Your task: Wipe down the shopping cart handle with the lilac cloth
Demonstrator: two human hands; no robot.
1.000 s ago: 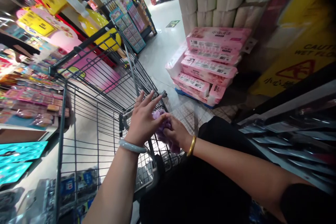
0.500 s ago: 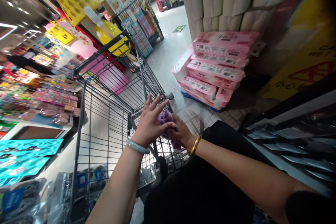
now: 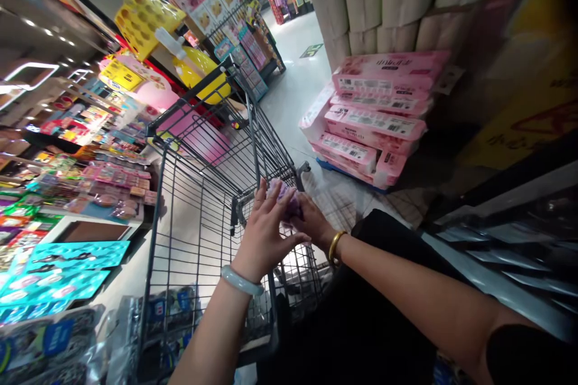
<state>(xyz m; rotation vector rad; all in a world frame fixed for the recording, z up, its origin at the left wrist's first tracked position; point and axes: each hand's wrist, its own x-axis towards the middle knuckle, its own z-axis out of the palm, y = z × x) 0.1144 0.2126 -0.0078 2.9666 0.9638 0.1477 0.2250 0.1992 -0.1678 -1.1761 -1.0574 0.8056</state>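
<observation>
And the soft purple bundle [image 3: 292,204], up over the near side of the shopping cart [image 3: 234,212], could well drop against the wires if the right hand [image 3: 315,221] loosens, because the other looks to lend little grip! The right's fingers curl around it, while the left hand [image 3: 266,236] fans wide just beside it over the cart, touching or not, I cannot tell.
</observation>
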